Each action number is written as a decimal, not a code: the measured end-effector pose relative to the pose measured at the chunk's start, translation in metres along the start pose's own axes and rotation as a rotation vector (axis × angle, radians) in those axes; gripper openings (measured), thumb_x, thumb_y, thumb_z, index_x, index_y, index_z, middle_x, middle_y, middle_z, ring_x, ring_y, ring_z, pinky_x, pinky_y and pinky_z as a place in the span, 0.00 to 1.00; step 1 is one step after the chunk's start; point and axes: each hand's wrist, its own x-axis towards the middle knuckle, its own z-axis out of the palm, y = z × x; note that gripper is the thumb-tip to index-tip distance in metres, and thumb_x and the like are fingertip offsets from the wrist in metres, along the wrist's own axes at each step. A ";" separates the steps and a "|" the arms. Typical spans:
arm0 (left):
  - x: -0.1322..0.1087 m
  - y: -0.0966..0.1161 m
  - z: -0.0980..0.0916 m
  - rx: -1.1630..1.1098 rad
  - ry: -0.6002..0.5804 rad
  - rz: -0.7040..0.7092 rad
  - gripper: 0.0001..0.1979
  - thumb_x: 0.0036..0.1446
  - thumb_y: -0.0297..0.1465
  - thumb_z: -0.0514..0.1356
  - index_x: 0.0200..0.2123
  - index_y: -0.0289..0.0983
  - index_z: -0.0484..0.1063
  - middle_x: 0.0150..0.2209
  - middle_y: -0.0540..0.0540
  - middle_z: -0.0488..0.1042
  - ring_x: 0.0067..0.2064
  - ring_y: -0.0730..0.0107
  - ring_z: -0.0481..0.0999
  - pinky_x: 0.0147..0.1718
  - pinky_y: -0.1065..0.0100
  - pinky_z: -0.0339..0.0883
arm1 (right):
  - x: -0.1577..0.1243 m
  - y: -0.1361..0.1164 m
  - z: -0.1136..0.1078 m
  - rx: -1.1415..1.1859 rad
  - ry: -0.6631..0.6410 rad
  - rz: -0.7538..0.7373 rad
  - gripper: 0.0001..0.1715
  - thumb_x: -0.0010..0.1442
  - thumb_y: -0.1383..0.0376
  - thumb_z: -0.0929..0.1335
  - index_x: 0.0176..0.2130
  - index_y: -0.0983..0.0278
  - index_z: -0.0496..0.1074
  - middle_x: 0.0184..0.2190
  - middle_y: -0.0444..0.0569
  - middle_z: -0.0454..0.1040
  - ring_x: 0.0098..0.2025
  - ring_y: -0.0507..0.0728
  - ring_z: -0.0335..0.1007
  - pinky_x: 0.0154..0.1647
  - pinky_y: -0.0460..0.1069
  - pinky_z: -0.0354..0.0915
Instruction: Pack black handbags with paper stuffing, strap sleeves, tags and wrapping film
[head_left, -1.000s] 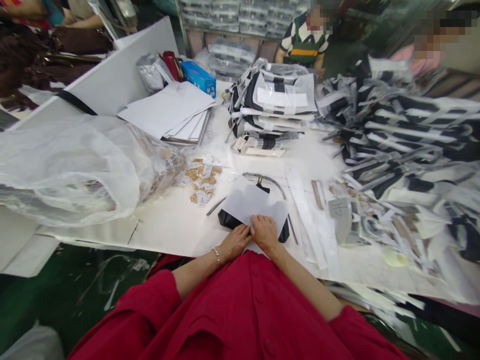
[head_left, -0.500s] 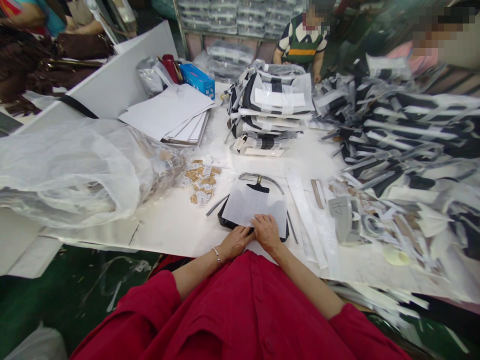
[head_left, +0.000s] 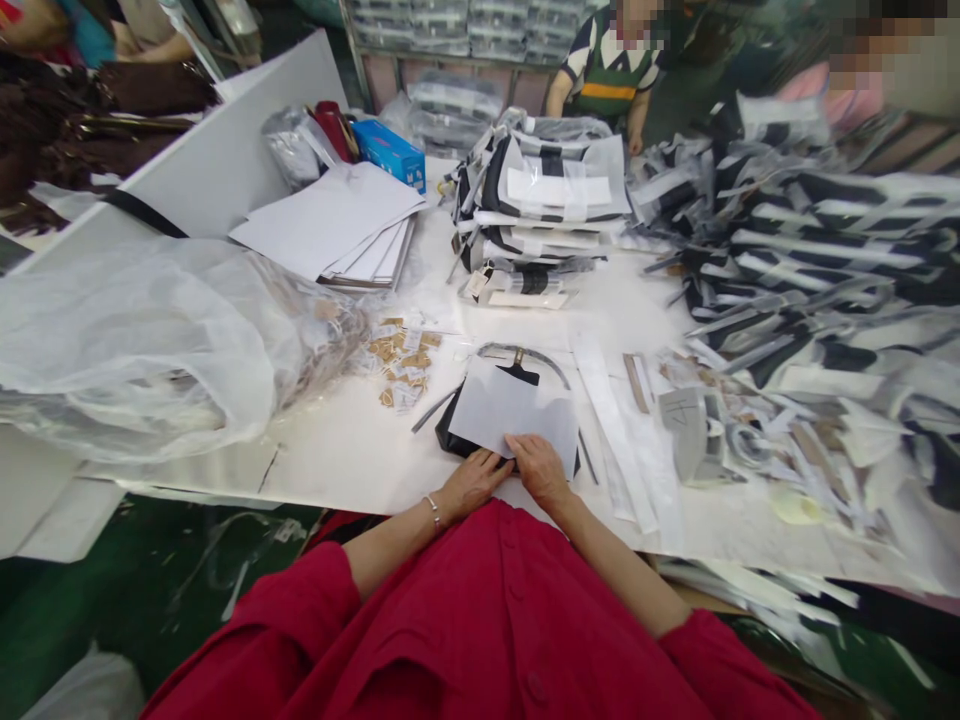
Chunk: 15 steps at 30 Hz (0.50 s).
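A black handbag (head_left: 445, 440) lies flat on the white table before me, its strap (head_left: 556, 366) curving out behind it. Most of its front is covered by a white sheet of paper (head_left: 491, 405). From under the sheet's far edge shows a black tab with a gold-coloured clasp (head_left: 519, 357). My left hand (head_left: 474, 482) is closed at the bag's near edge, its fingertips partly hidden. Just to its right, my right hand (head_left: 540, 468) grips the sheet's near edge, with the thumb out of sight.
Brown and white tags (head_left: 405, 360) lie left of the bag; beyond them is a clear plastic bag (head_left: 150, 345). Wrapped bags (head_left: 551, 185) are stacked at the back, more (head_left: 825, 250) at right. Nearby stand a tape dispenser (head_left: 690, 435) and white strips (head_left: 619, 440). A co-worker (head_left: 611, 75) is across the table.
The white sheet has shifted slightly to the right and turned a little over the bag. My right hand has moved a little right and nearer; my left hand stays almost in place.
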 end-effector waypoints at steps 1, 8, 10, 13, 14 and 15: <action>0.000 -0.001 0.001 0.005 -0.007 0.004 0.26 0.59 0.26 0.55 0.62 0.32 0.59 0.58 0.31 0.65 0.60 0.52 0.64 0.57 0.53 0.63 | 0.001 0.000 0.000 -0.004 -0.008 -0.003 0.27 0.63 0.71 0.63 0.60 0.63 0.65 0.49 0.55 0.74 0.51 0.60 0.65 0.59 0.56 0.58; 0.000 -0.003 0.008 0.005 -0.004 -0.001 0.25 0.61 0.25 0.53 0.63 0.35 0.58 0.58 0.32 0.64 0.60 0.54 0.64 0.57 0.53 0.63 | 0.002 -0.001 0.001 -0.025 -0.045 0.016 0.30 0.62 0.71 0.63 0.63 0.67 0.62 0.50 0.58 0.72 0.53 0.62 0.63 0.59 0.56 0.56; -0.001 -0.003 0.010 0.006 0.009 0.005 0.25 0.62 0.25 0.53 0.62 0.34 0.58 0.59 0.32 0.64 0.61 0.54 0.63 0.57 0.53 0.63 | 0.002 -0.001 0.000 -0.027 -0.061 0.020 0.30 0.62 0.71 0.63 0.63 0.65 0.61 0.52 0.57 0.72 0.53 0.62 0.63 0.59 0.57 0.56; -0.004 -0.005 0.012 0.005 0.042 0.032 0.24 0.62 0.24 0.52 0.62 0.33 0.59 0.59 0.31 0.64 0.61 0.54 0.62 0.58 0.52 0.63 | 0.001 0.000 -0.001 -0.031 -0.070 -0.002 0.31 0.62 0.71 0.62 0.63 0.64 0.61 0.56 0.57 0.70 0.55 0.61 0.62 0.58 0.56 0.56; -0.005 -0.005 0.012 -0.002 0.056 0.044 0.24 0.62 0.24 0.52 0.61 0.32 0.59 0.58 0.31 0.65 0.61 0.54 0.62 0.58 0.52 0.63 | 0.001 0.002 -0.001 -0.032 -0.068 -0.018 0.30 0.62 0.71 0.62 0.63 0.64 0.61 0.58 0.57 0.68 0.56 0.61 0.62 0.58 0.56 0.56; -0.006 -0.006 0.012 -0.011 0.069 0.057 0.23 0.63 0.24 0.51 0.61 0.32 0.59 0.57 0.32 0.66 0.61 0.55 0.63 0.58 0.52 0.63 | 0.000 0.003 0.000 -0.032 -0.062 -0.035 0.30 0.62 0.72 0.62 0.63 0.65 0.61 0.60 0.57 0.67 0.57 0.61 0.62 0.58 0.56 0.56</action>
